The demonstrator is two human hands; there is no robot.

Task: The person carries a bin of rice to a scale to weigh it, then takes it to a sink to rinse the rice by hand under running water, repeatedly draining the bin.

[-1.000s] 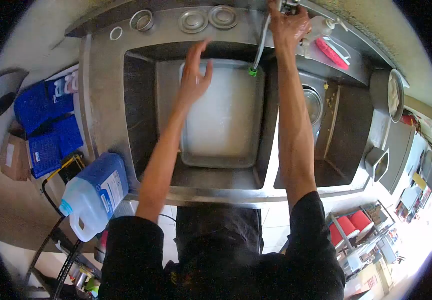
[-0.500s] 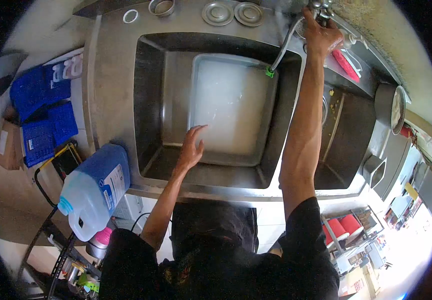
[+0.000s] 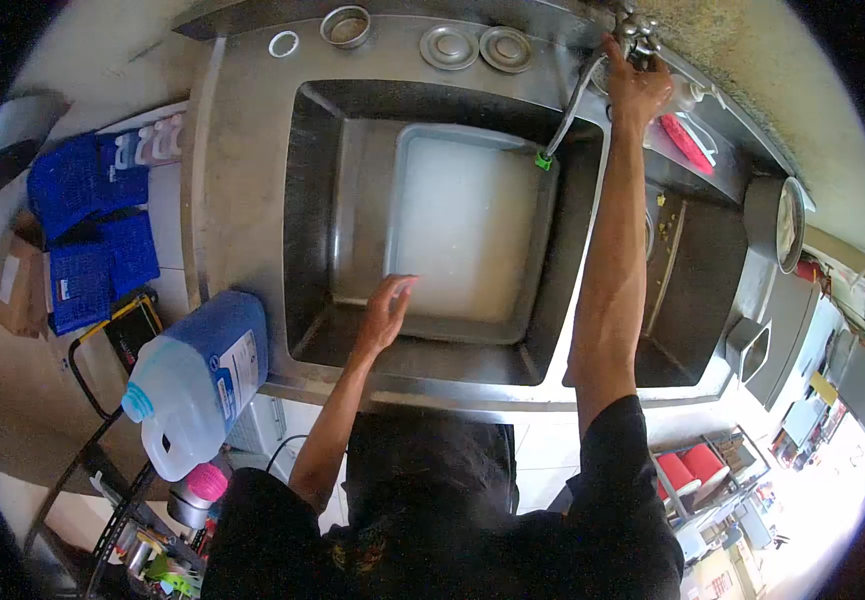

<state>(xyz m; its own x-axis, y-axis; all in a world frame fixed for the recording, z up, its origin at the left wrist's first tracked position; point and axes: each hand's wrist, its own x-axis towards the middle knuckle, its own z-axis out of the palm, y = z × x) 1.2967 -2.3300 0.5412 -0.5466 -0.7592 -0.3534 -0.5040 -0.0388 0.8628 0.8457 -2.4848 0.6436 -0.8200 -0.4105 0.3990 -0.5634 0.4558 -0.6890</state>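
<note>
My right hand (image 3: 639,92) is stretched to the far right corner of the sink, its fingers around the metal tap (image 3: 638,35). The tap's long spout (image 3: 576,103) reaches over the left basin and ends in a green nozzle (image 3: 542,161). Beneath it a rectangular grey tub (image 3: 398,190) stands in the basin, holding cloudy whitish water (image 3: 467,225). Near the tub's front left corner hovers my left hand (image 3: 386,315), fingers slightly bent and thumb apart, with nothing in it.
On the left, a large jug of blue liquid (image 3: 202,375) stands beside the steel sink (image 3: 237,200). Metal lids (image 3: 449,46) and a small round tin (image 3: 345,27) sit along the back ledge. A pink scrubber (image 3: 685,143) and a pot (image 3: 774,222) are at the right basin.
The whole view has shifted slightly, with the sink lower in it. The water's surface looks smoother. My left fingers are a little closer together; my right hand stays at the tap.
</note>
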